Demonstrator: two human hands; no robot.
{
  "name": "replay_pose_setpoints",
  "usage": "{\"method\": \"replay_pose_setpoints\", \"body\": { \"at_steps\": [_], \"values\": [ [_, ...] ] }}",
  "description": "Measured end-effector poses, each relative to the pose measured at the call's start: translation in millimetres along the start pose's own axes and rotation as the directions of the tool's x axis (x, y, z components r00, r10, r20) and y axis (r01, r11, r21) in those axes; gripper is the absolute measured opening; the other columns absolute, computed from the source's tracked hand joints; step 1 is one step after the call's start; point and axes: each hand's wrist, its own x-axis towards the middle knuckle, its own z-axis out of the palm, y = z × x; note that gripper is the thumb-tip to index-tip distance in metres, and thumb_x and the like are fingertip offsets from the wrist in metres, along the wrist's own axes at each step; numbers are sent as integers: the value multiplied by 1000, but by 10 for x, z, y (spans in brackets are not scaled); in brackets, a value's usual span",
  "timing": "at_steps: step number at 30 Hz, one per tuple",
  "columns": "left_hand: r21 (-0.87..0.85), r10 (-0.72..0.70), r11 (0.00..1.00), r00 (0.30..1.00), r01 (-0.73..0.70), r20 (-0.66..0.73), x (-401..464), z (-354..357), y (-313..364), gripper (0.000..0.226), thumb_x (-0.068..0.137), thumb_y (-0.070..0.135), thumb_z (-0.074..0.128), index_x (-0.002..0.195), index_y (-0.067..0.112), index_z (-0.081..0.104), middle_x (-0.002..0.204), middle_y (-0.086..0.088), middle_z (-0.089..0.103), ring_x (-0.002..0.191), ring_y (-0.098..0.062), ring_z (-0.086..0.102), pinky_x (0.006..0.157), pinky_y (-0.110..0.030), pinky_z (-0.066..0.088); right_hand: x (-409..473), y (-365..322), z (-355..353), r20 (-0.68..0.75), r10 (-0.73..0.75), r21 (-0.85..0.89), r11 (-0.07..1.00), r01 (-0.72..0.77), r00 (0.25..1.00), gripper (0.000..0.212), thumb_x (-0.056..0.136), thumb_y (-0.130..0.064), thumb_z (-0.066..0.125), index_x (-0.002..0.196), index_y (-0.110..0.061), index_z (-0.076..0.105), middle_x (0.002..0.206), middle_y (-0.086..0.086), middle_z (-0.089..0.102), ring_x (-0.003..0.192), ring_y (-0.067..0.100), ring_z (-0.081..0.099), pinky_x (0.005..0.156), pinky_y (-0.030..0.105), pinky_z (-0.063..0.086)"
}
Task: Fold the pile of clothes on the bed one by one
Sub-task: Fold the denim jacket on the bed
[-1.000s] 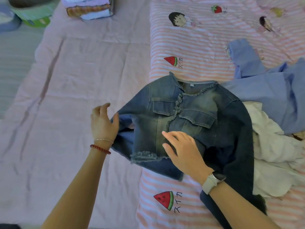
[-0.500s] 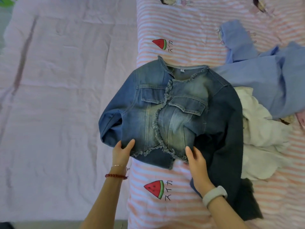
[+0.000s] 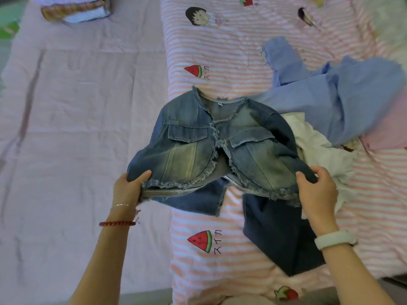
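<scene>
Pink sheets and a striped cartoon quilt (image 3: 231, 40) cover the bed, with a small folded stack (image 3: 74, 9) at eleven o'clock suggesting some clothes are done, while a blue shirt (image 3: 343, 100) and a white garment (image 3: 317, 148) lie unfolded at three o'clock. At centre, the denim jacket (image 3: 220, 148) is partly folded: the left hand (image 3: 127, 190) and right hand (image 3: 317, 190) each clasp a bottom corner, thumbs on top, lifting its hem.
</scene>
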Motion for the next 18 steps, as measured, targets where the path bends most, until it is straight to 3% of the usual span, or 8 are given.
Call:
{"method": "replay_pose_setpoints", "body": {
  "at_steps": [3, 5, 9, 11, 13, 15, 18],
  "values": [
    [385, 1, 922, 993, 44, -116, 41, -67, -228, 41, 80, 28, 71, 102, -2, 54, 97, -22, 62, 84, -40, 61, 77, -51, 54, -15, 304, -12, 100, 56, -266, 964, -27, 993, 23, 91, -26, 53, 106, -9, 55, 93, 15, 62, 88, 37, 55, 69, 38, 40],
    [404, 22, 913, 984, 52, -177, 31, -73, -327, 42, 81, 31, 69, 102, -2, 54, 96, -26, 64, 79, -40, 61, 76, -50, 54, -41, 448, 0, 85, 129, -292, 951, -99, 988, 26, 93, -28, 52, 106, -6, 53, 97, 20, 62, 90, 40, 56, 69, 39, 39],
    [311, 201, 942, 951, -122, -236, 104, -95, -254, 46, 83, 27, 67, 119, 4, 49, 109, -17, 59, 94, -35, 58, 85, -47, 50, 38, 546, 23, -76, 170, -42, 984, -173, 983, 35, 92, -26, 54, 118, -3, 49, 115, 19, 57, 104, 37, 53, 79, 38, 40],
    [364, 270, 913, 942, -185, -199, 80, -42, -273, 57, 83, 27, 67, 130, 6, 41, 121, -17, 51, 106, -35, 54, 93, -49, 46, 28, 564, 83, -37, 154, 61, 987, -152, 987, 49, 92, -26, 56, 132, -5, 40, 124, 17, 48, 112, 31, 47, 88, 35, 38],
    [525, 339, 822, 930, -221, -140, -29, 115, -374, 63, 82, 26, 68, 134, 5, 40, 132, -22, 42, 118, -39, 44, 100, -50, 39, -43, 562, 181, 67, 166, 168, 970, -176, 984, 61, 92, -25, 56, 142, -5, 28, 136, 16, 39, 125, 27, 39, 98, 30, 33],
    [663, 406, 688, 914, -296, -14, -172, 325, -539, 62, 80, 27, 71, 132, 5, 45, 134, -24, 42, 123, -42, 39, 101, -53, 34, -159, 585, 278, 123, 163, 213, 959, -187, 979, 65, 93, -23, 55, 145, -5, 21, 148, 15, 28, 136, 26, 27, 107, 28, 25],
    [759, 466, 438, 844, -481, 265, -351, 620, -774, 62, 71, 39, 65, 123, 7, 56, 128, -25, 50, 118, -46, 46, 94, -61, 38, -356, 660, 355, 115, 52, 168, 983, -71, 992, 67, 92, -17, 56, 146, -6, 19, 151, 13, 24, 139, 25, 23, 109, 27, 20]
  ]
}}
